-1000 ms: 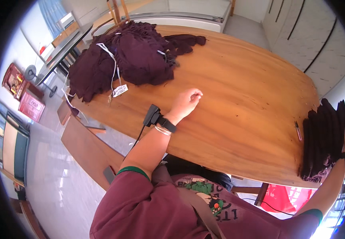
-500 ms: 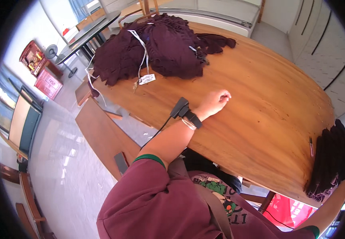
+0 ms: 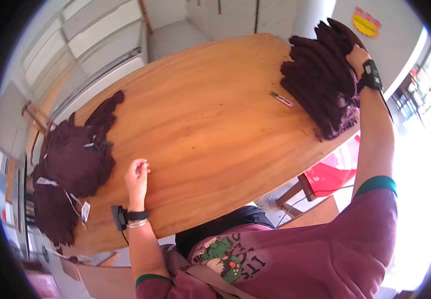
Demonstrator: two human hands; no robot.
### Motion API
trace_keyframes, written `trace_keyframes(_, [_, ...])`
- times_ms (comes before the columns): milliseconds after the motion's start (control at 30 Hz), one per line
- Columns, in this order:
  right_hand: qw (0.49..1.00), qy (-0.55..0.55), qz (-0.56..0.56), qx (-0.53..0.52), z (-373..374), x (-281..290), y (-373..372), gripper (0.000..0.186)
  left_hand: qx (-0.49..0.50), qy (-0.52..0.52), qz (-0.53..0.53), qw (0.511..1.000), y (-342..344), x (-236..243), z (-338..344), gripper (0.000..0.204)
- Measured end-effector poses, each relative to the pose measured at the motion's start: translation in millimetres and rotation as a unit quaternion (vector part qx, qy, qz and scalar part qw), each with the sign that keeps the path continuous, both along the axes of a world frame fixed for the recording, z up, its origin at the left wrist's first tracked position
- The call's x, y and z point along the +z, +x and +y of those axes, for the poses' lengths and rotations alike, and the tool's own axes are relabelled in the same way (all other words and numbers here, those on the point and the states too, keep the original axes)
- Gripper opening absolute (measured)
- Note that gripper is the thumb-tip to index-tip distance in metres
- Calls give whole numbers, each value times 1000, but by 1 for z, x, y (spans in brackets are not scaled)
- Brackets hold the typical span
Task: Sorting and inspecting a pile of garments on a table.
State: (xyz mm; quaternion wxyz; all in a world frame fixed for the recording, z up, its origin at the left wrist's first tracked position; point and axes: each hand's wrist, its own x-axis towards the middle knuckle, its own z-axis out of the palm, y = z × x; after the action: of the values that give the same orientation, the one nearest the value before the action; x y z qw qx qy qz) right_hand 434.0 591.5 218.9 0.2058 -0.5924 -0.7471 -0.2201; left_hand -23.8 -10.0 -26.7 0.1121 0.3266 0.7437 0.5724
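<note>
A stack of dark maroon knitted fabric pieces (image 3: 320, 79) lies at the far right of the wooden table, its folds side by side and its near edge frayed and paler. My right hand (image 3: 358, 59) is closed on the outer edge of this stack, the fingertips partly hidden by the cloth. Over the table's left part hovers my left hand (image 3: 137, 177), its fingers curled in and nothing visible in them. Left of it sits a big heap of the same maroon fabric (image 3: 78, 162), with white ties (image 3: 71, 199) and a white tag (image 3: 85, 211).
Small pink-handled snips (image 3: 281, 98) lie beside the stack on the wooden table (image 3: 200, 134). A red bag (image 3: 332, 169) is below the table's near right edge, by a wooden stool. A glass-fronted cabinet (image 3: 101, 30) stands behind the table.
The view has swung to the right, bringing the stack and my right hand fully into sight. My right hand stays at the stack; my left hand remains curled over the table.
</note>
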Motion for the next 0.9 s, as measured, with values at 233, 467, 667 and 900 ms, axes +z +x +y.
trace_keyframes(233, [993, 6, 68, -93, 16, -30, 45, 43, -17, -11, -14, 1000, -2, -6, 6, 9])
trace_keyframes(467, [985, 19, 113, -130, -12, -30, 15, 47, 14, -37, -3, 999, -4, -9, -6, 10])
trace_keyframes(667, [989, 41, 18, -143, -16, -12, 7, 52, 19, -31, -23, 999, -3, -11, -8, 12])
trace_keyframes(900, [991, 102, -36, -79, -29, 10, 12, 56, 1, 16, 20, 1000, 15, 21, 1, 16])
